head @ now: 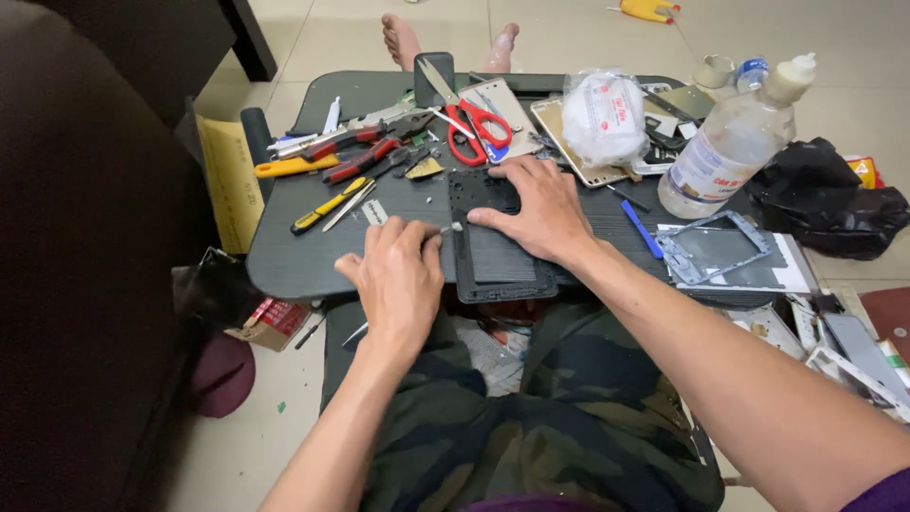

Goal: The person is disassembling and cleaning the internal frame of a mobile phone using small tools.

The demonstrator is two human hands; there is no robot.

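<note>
i sit on a pale tiled floor with a low dark lap table across my camouflage trousers. my right hand lies flat, fingers spread wide, on the dark rectangular tablet frame at the table's near edge, gripping nothing. my left hand rests just beside the frame's left side, fingers curled narrow around a thin tool with a small white tip that touches the frame's edge. behind lie red-handled scissors, red pliers, a yellow screwdriver, a clear plastic bottle, a blue pen-like tool and a grey frame piece. a dark blurred mass fills the left side. the tool's handle is hidden in my fist; small parts at far right are cut off.
</note>
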